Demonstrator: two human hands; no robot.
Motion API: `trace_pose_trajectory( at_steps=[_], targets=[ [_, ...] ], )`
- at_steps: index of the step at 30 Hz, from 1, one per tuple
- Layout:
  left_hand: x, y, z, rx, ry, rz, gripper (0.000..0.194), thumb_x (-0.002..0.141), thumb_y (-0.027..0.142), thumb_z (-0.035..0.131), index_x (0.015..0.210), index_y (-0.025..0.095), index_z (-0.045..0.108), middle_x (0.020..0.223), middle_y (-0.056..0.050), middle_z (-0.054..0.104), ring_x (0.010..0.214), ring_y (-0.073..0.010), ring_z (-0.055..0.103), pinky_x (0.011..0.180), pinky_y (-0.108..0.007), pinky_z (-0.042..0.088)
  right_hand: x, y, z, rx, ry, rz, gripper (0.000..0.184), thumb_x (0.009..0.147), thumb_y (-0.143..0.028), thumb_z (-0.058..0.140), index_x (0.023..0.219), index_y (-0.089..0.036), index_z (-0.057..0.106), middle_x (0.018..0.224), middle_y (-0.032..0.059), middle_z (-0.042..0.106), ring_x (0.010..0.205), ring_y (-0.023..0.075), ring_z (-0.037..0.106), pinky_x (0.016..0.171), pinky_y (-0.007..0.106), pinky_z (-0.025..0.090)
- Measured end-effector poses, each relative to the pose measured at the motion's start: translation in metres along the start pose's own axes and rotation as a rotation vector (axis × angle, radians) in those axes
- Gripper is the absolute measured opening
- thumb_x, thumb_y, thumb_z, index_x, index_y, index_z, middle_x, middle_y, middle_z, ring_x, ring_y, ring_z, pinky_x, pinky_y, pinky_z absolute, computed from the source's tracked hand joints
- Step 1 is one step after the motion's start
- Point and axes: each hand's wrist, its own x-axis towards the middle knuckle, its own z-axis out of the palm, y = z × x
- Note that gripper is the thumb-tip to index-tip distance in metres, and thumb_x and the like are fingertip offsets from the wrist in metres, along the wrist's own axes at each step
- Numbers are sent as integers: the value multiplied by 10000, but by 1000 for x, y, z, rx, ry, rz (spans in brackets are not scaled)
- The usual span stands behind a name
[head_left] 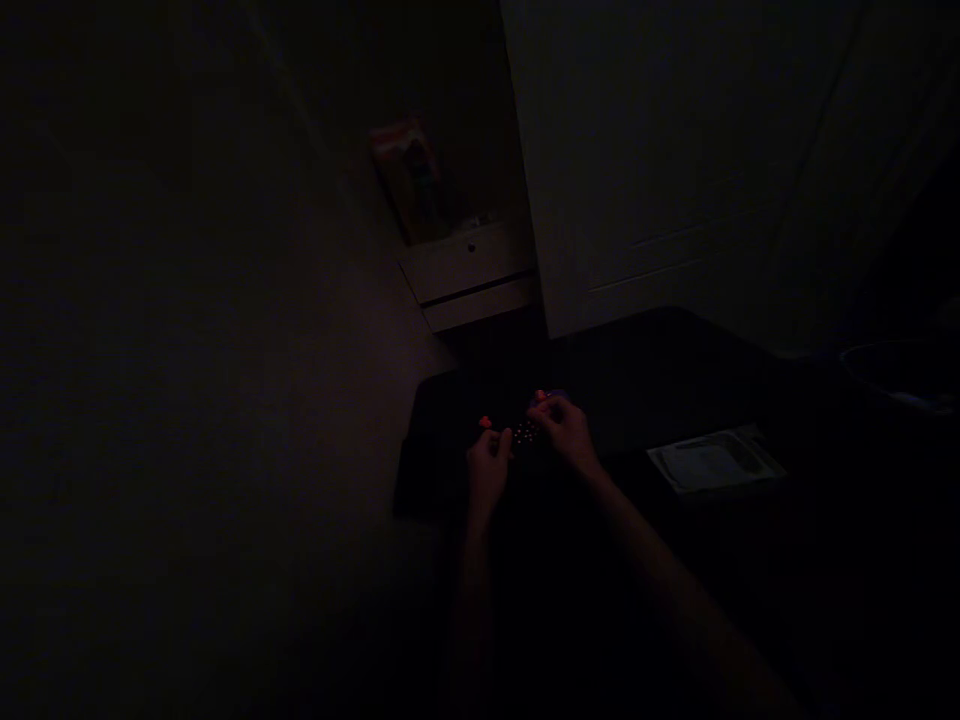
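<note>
The scene is very dark. My left hand point(489, 460) is low over a dark table, with thumb and fingers closed in a pinch; whatever it holds is too small to tell. Just beyond its fingertips lies a small red piece point(485, 422). Several tiny pale bead-like bits point(523, 434) are scattered on the table between my hands. My right hand point(566, 430) is also pinched, to the right of these bits, and what is in its fingers I cannot make out. A small red and purplish object point(553, 395) shows just behind the right fingers, partly hidden by them.
The dark tabletop point(637, 360) reaches back towards a pale door-like panel point(675, 180). A flat, light booklet-like item point(716, 462) lies right of my right forearm. Behind stands a white drawer unit point(480, 270) with a red-topped package point(409, 180) on it. A wall is at left.
</note>
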Motion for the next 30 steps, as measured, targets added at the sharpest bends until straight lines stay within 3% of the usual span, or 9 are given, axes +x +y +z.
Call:
trace_pose_trajectory(
  at_steps=[4, 12, 22, 30],
  targets=[
    [4, -4, 2, -9, -7, -5, 417, 920, 567, 602, 700, 213, 595, 615, -8, 646, 603, -168, 613, 624, -272, 432, 3, 6, 2, -21, -11, 0, 385, 776, -603, 775, 765, -231, 678, 814, 57, 730, 798, 247, 686, 745, 365, 531],
    [7, -4, 4, -13, 0, -7, 407, 909, 564, 610, 691, 222, 586, 606, -6, 642, 595, -170, 614, 627, -276, 439, 7, 12, 1, -53, -24, -54, 287, 806, -536, 756, 786, -251, 733, 893, 67, 756, 885, 272, 715, 866, 423, 545],
    [8, -2, 6, -16, -5, -26, 421, 894, 593, 614, 694, 222, 589, 607, -11, 640, 607, -175, 616, 641, -280, 438, 10, 15, 0, -65, -50, -54, 193, 761, -446, 798, 769, -258, 754, 888, 58, 745, 887, 272, 702, 862, 438, 554],
    [6, 6, 4, -17, -10, -38, 431, 900, 592, 623, 684, 222, 583, 600, -7, 637, 597, -170, 611, 621, -276, 430, 10, 11, -1, -89, -61, -63, 240, 758, -479, 815, 735, -252, 741, 853, 60, 747, 838, 264, 697, 832, 436, 556]
  ],
)
